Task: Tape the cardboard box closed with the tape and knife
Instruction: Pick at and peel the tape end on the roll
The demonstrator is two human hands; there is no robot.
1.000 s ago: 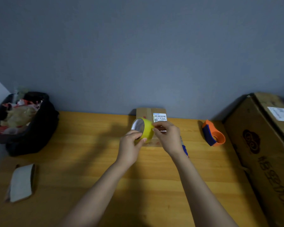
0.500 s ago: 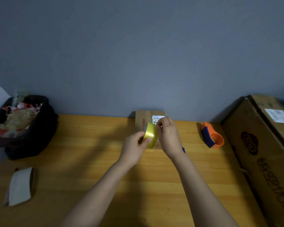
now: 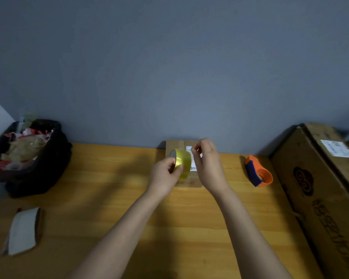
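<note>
A small cardboard box point(image 3: 174, 144) with a white label stands at the table's far edge against the wall. Just above its front, my left hand point(image 3: 164, 176) grips a yellow tape roll point(image 3: 182, 161). My right hand point(image 3: 208, 166) is beside the roll on its right, thumb and forefinger pinched together near the roll's top; whether they hold the tape's end is too small to tell. An orange and blue tape cutter point(image 3: 258, 174) lies on the table to the right of the box. My hands hide most of the box.
A black bin point(image 3: 38, 170) full of wrappers sits at the far left. A flattened cardboard tube point(image 3: 22, 230) lies near the front left. A large cardboard carton point(image 3: 320, 194) fills the right side. The wooden table point(image 3: 109, 198) runs to a grey wall.
The tape roll has been turned in my left hand, and my right fingers have moved from the roll's face to a pinch at its upper right. Both hands drifted slightly.
</note>
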